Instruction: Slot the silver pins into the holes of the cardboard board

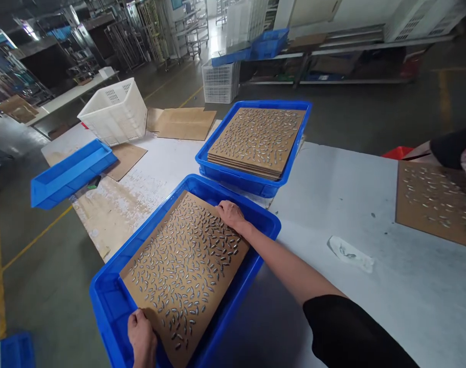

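Observation:
A brown cardboard sheet point(171, 240) dotted with many small shiny metal pieces lies within a blue plastic tray point(98, 291). My left hand point(141, 332) grips the sheet's near left edge, its fingers curled and partly hidden. At the far right edge, my right hand point(229, 213) is closed on the same sheet, thumb and fingers bent around the border. Behind this tray stands a second blue tray point(236, 180), which holds a stack of similar cardboard sheets point(256, 135); the top one carries the same kind of pieces.
Another person's arm point(449, 148) is at the right, by a cardboard sheet with pieces point(428, 204). On the white table point(313, 179) lies a crumpled white scrap point(350, 253). A white crate point(115, 112), a long blue bin point(71, 174) and flat cardboard point(186, 122) sit at the left.

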Tool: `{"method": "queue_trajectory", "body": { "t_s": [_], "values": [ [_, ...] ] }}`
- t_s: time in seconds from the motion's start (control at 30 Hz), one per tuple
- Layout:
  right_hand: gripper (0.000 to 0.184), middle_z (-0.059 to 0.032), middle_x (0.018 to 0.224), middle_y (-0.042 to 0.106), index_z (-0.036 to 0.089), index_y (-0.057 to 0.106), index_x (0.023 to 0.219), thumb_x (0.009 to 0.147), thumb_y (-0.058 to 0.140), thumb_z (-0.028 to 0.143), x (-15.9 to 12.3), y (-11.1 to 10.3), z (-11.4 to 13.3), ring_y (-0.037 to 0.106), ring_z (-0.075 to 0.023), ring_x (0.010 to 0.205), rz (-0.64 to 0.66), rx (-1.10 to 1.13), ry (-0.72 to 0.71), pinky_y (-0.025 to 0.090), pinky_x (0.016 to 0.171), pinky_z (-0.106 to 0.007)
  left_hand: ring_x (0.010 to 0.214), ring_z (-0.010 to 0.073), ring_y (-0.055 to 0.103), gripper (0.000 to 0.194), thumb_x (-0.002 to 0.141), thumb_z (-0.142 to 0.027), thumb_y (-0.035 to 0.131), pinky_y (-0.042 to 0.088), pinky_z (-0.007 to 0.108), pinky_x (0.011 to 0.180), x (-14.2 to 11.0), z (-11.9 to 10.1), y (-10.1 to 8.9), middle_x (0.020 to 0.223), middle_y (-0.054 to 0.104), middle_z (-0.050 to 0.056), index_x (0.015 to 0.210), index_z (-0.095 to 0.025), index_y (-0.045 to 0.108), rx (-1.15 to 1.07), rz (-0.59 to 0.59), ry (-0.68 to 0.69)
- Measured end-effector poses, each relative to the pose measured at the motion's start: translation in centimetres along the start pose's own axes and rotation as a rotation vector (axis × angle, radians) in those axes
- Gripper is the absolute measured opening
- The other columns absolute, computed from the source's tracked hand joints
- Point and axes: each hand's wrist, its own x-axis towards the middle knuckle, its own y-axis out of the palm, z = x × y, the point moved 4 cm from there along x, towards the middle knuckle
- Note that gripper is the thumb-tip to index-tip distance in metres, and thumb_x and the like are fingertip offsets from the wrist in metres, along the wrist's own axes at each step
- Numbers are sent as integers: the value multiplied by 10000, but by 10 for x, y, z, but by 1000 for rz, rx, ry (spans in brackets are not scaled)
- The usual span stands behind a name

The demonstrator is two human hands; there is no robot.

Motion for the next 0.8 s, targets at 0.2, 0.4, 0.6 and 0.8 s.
{"method": "queue_trajectory", "body": {
  "t_s": [0.2, 0.4, 0.6, 0.8],
  "values": [
    [327, -145, 1193, 730, 157, 727, 1128, 1083, 442, 312, 0, 11, -4, 654, -222, 1108, 17, -8, -21, 435, 901, -268, 769, 270, 626, 168, 857, -395, 541, 506, 393, 734, 8, 11, 6, 757, 641, 42, 796, -241, 565, 102, -35, -75],
    [337, -144, 1212, 719, 160, 719, 1136, 1093, 423, 315, -2, 10, -10, 654, -223, 1116, 29, -36, -9, 434, 894, -268, 803, 290, 619, 180, 877, -405, 530, 510, 421, 788, 8, 10, 11, 754, 623, 44, 801, -244, 561, 132, -11, -63],
    [329, -155, 1221, 709, 146, 706, 1153, 1089, 425, 304, -2, 14, -12, 658, -228, 1116, 41, -78, -3, 439, 882, -278, 794, 298, 617, 165, 911, -377, 506, 513, 425, 811, 0, -4, 8, 724, 581, 33, 797, -259, 519, 178, 27, -68],
    [314, -145, 1234, 707, 150, 697, 1151, 1089, 434, 310, -2, 16, -15, 656, -224, 1135, 55, -117, -3, 439, 884, -278, 753, 304, 611, 173, 918, -375, 509, 512, 440, 794, 0, -6, 9, 679, 562, 23, 784, -267, 496, 179, 37, -45]
  ]
}}
